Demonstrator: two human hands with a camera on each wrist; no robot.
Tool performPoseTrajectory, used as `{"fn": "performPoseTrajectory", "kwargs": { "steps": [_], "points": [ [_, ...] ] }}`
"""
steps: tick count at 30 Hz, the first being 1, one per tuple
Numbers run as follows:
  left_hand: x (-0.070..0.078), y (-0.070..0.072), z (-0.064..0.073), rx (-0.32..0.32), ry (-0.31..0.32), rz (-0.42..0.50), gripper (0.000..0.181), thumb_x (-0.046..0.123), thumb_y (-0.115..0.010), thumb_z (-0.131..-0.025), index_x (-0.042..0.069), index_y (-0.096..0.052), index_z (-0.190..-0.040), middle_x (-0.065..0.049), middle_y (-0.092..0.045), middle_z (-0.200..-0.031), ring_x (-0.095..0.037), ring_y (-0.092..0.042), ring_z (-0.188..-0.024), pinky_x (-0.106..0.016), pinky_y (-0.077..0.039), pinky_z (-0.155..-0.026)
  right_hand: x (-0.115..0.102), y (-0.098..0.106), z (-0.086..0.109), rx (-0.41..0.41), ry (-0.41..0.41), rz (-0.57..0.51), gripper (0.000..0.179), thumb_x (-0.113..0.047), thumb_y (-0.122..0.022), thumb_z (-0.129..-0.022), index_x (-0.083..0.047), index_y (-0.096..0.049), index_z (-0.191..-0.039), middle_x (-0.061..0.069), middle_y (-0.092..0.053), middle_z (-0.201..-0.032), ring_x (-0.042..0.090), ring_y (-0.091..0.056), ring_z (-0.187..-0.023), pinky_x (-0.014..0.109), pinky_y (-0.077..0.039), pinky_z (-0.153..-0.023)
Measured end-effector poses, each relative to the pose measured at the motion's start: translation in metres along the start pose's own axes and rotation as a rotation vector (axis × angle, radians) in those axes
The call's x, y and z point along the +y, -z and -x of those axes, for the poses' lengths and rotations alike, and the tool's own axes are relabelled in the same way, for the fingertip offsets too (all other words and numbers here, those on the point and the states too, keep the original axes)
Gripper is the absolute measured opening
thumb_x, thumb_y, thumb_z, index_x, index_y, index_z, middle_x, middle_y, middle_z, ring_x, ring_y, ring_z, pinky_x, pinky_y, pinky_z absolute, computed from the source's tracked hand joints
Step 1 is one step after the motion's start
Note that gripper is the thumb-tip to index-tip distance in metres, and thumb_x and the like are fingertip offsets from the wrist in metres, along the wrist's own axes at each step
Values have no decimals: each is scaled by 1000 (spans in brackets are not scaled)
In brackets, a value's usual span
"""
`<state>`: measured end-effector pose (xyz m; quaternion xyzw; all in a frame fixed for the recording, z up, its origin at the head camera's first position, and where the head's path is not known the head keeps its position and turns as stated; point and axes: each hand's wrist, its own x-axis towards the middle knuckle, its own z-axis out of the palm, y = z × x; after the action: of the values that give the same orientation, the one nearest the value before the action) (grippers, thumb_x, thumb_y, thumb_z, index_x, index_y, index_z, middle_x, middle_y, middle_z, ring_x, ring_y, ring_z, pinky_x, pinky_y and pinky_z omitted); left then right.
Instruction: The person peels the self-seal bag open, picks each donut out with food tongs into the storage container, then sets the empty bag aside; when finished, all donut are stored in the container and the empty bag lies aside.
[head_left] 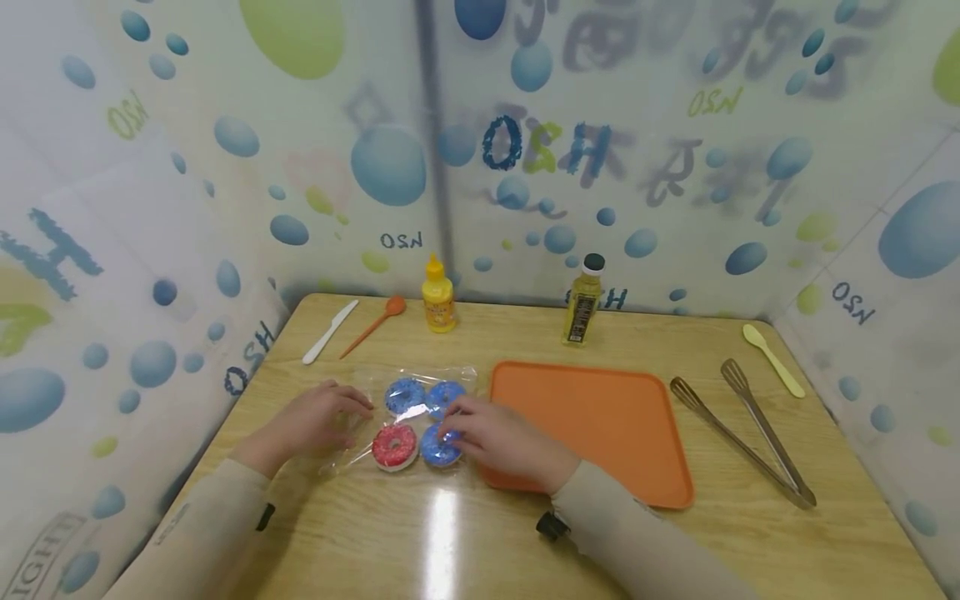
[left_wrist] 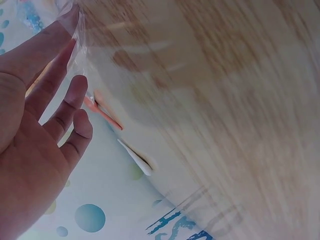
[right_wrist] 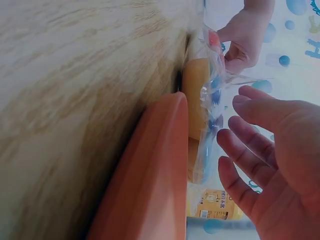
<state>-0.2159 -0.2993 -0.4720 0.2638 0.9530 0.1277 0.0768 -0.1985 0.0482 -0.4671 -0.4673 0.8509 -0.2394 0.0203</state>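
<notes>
My left hand [head_left: 318,414] pins the clear bag of doughnuts [head_left: 411,417] flat on the worktop [head_left: 450,533], fingers extended on its edge, while my right hand [head_left: 495,433], fingers loosely spread, rests on the bag beside the orange tray [head_left: 600,417].

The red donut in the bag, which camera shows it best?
The head view: the red donut lies whole inside the clear bag. The right wrist view catches only a red sliver edge-on; the left wrist view shows just the bag's edge.
</notes>
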Motion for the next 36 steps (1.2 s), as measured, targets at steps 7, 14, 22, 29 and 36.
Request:
{"fn": "performPoseTrajectory", "kwargs": {
  "steps": [7,14,22,29,36],
  "points": [
    [0,-1,0,3,9,2,41,16,-91,-77,21,-78,-116,0,-71,-127,-29,-61,-117,-53,-52,-99,0,-5,-5,-19,18,1,15,-19,-71,-99,-25,-77,-111,-4,-61,-128,10,-62,-117,20,-52,-97],
    [7,-6,-4,-3,10,9,40,16,-91,-78,19,-79,-116,0,-71,-127,-29,-61,-118,-52,-52,-101,2,-7,-1,-12,-7,29,9,-17,-73,-97,-23,-78,-103,-3,-62,-126,12,-61,-118,24,-53,-99],
    [7,0,0,8,26,-7,40,14,-91,-77,18,-79,-115,-1,-71,-127,-29,-60,-117,-52,-52,-100,3,-9,-1,17,-3,39,8,-19,-74,-97,-24,-75,-103,-2,-62,-127,13,-62,-117,24,-54,-96],
    [5,0,-1,21,-14,-29,40,14,-92,-75,16,-79,-113,-2,-72,-124,-29,-61,-113,-50,-54,-95,8,-8,7,73,-23,-19,4,-18,-73,-97,-21,-75,-100,-1,-63,-124,14,-62,-114,28,-54,-97],
    [2,-2,-1,27,-18,-24,41,14,-92,-75,16,-79,-114,-1,-72,-124,-30,-62,-115,-51,-53,-96,13,-3,18,100,-49,-10,6,-16,-76,-94,-21,-73,-97,-2,-63,-119,13,-62,-110,30,-55,-96]
  ]
}}
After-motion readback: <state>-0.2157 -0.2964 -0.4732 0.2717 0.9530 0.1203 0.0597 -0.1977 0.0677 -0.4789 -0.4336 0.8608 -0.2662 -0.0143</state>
